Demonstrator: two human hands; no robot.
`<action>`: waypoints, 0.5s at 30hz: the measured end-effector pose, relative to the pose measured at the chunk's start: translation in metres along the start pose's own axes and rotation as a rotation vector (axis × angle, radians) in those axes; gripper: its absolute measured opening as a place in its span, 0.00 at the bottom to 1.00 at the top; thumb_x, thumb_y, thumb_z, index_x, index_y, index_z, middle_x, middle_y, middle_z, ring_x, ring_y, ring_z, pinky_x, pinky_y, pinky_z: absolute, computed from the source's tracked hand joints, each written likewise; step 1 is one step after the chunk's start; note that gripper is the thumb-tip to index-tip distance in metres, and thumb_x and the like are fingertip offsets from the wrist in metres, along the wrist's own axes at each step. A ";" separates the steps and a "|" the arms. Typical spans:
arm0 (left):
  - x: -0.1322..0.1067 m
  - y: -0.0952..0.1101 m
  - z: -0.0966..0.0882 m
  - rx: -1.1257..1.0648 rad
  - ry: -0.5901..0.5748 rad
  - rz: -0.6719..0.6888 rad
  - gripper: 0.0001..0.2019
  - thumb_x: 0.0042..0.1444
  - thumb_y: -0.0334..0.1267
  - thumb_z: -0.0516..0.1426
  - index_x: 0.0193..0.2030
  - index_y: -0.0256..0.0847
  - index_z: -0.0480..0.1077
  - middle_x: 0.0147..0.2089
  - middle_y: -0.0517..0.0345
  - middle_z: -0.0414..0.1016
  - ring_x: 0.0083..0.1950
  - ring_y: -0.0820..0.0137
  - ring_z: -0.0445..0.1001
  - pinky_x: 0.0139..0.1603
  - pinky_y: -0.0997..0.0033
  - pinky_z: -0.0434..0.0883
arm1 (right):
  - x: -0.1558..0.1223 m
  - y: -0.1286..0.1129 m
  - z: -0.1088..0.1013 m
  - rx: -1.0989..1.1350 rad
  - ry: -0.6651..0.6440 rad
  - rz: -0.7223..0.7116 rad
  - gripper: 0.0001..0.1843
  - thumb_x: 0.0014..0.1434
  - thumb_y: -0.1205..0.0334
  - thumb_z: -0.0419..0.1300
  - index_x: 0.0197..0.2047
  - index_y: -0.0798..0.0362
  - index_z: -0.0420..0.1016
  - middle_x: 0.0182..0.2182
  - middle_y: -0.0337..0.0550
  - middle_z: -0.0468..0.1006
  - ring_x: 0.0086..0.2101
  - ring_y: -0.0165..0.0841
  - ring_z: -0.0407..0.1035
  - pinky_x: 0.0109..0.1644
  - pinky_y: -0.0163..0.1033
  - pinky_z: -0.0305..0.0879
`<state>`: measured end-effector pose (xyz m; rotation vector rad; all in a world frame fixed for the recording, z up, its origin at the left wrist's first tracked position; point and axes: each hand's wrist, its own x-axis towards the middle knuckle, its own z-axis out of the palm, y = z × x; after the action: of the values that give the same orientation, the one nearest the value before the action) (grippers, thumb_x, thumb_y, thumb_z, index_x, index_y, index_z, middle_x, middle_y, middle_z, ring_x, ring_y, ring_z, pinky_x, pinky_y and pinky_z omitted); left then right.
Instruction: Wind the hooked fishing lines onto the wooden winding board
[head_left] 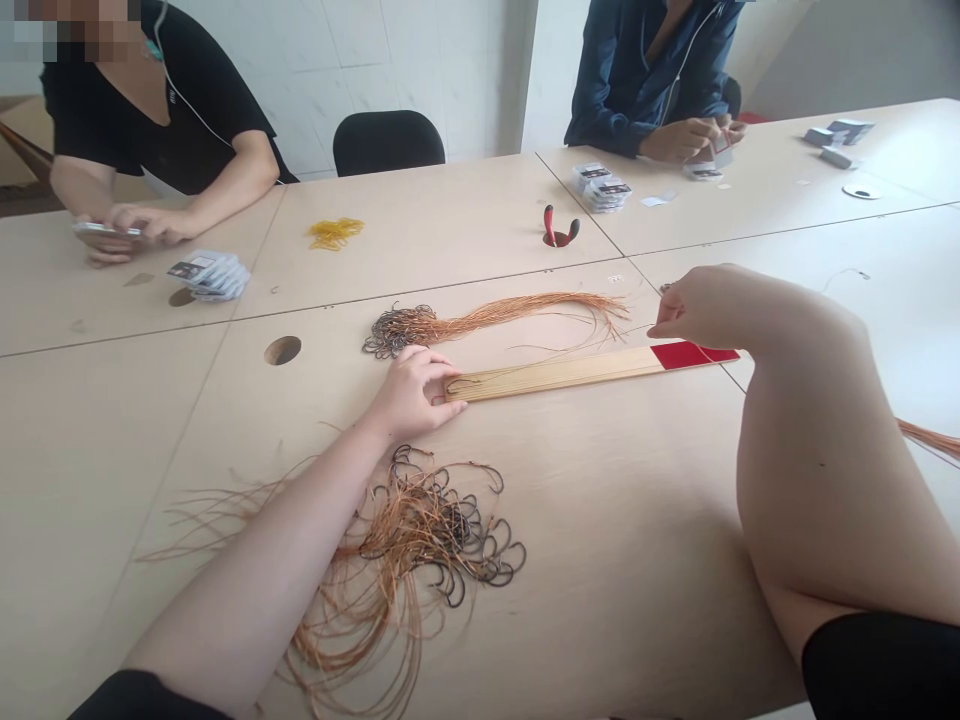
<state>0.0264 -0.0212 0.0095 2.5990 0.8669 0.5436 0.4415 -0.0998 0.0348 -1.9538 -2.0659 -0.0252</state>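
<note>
A long wooden stick [570,372] with a red end [686,354] lies across the table. My left hand [414,390] is closed on its left end, pinching a hook and line there. My right hand [694,305] is pinched shut above the red end, holding a thin orange line stretched along the stick. A bundle of dark hooks on orange lines [480,320] lies just behind the stick. A tangled pile of hooks with orange lines [427,540] sits in front, beside my left forearm.
Two other people sit at the far side, each handling small packets [210,275] [602,188]. Yellow rubber bands [335,232], red-handled pliers [559,230] and round table holes [283,350] lie between. More orange lines [930,438] trail at the right edge.
</note>
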 end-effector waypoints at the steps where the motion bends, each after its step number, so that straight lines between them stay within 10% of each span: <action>1: 0.000 0.000 0.000 -0.001 0.000 0.000 0.18 0.45 0.46 0.62 0.42 0.41 0.75 0.45 0.53 0.72 0.52 0.60 0.62 0.56 0.55 0.62 | 0.001 -0.004 -0.005 -0.018 -0.077 0.011 0.27 0.42 0.35 0.64 0.15 0.51 0.67 0.17 0.43 0.62 0.23 0.34 0.60 0.26 0.45 0.59; 7: 0.000 0.000 0.000 -0.024 0.011 0.023 0.17 0.45 0.44 0.62 0.41 0.39 0.74 0.44 0.52 0.72 0.52 0.60 0.62 0.55 0.56 0.63 | 0.004 -0.062 -0.040 -0.195 -0.421 0.528 0.15 0.47 0.49 0.65 0.28 0.53 0.75 0.26 0.47 0.70 0.26 0.34 0.62 0.28 0.45 0.57; 15: -0.001 0.005 -0.003 -0.074 0.034 0.085 0.15 0.43 0.40 0.62 0.39 0.39 0.71 0.41 0.53 0.72 0.48 0.62 0.65 0.53 0.58 0.65 | 0.002 -0.080 -0.046 -0.239 -0.484 0.638 0.10 0.52 0.56 0.61 0.36 0.53 0.75 0.36 0.52 0.71 0.32 0.36 0.63 0.31 0.44 0.55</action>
<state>0.0268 -0.0244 0.0141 2.5748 0.7356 0.6331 0.3720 -0.1136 0.0945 -2.9173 -1.6227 0.3866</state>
